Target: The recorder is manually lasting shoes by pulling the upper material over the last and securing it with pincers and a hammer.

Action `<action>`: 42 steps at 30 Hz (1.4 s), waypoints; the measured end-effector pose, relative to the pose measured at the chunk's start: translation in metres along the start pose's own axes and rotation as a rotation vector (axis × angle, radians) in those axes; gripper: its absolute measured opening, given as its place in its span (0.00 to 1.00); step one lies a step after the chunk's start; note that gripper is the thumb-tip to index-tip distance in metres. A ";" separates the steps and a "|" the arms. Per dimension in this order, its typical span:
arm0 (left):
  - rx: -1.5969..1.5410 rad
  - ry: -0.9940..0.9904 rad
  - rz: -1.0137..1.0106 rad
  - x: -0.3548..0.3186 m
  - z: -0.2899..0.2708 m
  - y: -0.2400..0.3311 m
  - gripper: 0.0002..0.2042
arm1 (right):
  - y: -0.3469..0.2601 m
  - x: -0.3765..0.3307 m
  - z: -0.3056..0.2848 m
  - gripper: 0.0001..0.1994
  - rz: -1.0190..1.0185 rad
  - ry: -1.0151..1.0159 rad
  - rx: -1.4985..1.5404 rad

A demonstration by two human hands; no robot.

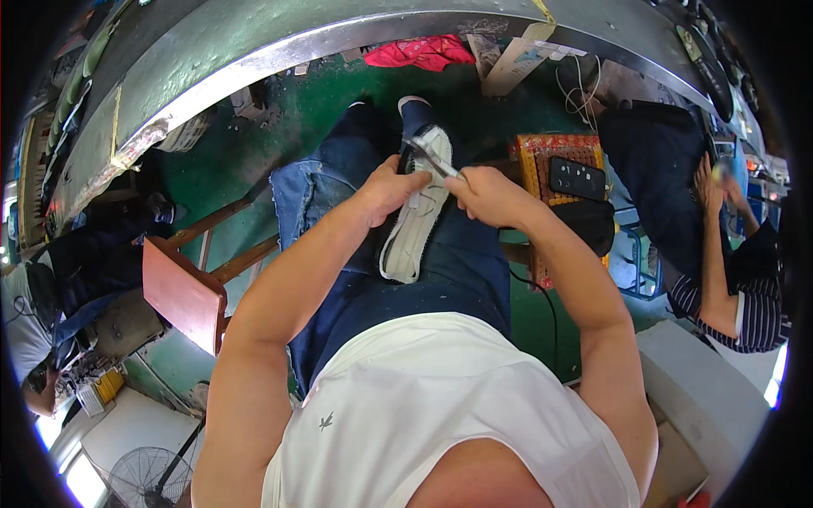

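Across my thighs lies a shoe upper on its last [410, 235], its pale underside turned up and a toothed dark edge running round it. My left hand [391, 193] is closed on the left side of the shoe, with the thumb pressed over its underside. My right hand [491, 195] grips a silvery metal hand tool [435, 158], whose far end rests against the shoe's edge near the far part; its exact kind is unclear. Some of the shoe's left edge is hidden behind my left hand.
A metal-edged bench [339, 41] curves across the far side. To the right, a black phone [577, 179] and a black pouch [584, 227] lie on a beaded seat [533, 151]. A wooden stool [182, 292] stands left. Co-workers sit at both sides; a fan [152, 476] is lower left.
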State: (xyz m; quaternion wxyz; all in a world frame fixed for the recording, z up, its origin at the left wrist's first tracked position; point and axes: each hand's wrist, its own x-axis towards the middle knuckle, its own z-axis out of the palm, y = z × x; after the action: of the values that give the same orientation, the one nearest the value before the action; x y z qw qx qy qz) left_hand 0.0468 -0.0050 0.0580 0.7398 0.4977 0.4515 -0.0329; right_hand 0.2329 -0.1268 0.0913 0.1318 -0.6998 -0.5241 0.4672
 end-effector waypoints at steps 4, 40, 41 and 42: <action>-0.034 -0.077 -0.097 0.006 -0.019 0.002 0.33 | 0.001 -0.023 -0.016 0.13 0.095 -0.044 0.360; 0.202 0.162 0.370 -0.016 0.011 -0.053 0.44 | 0.019 -0.089 0.051 0.08 -0.054 -0.093 -0.100; 0.205 0.156 0.370 -0.020 0.010 -0.056 0.44 | 0.028 -0.082 0.045 0.09 0.122 -0.349 0.296; 0.244 0.083 0.379 -0.023 0.006 -0.060 0.44 | 0.035 -0.076 0.040 0.12 0.217 -0.435 0.412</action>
State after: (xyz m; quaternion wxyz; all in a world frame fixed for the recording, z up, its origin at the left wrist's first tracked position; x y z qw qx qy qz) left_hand 0.0064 -0.0489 0.0322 0.6479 0.6604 0.3726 0.0726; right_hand 0.2215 -0.2189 0.0858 0.1048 -0.5940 -0.3567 0.7134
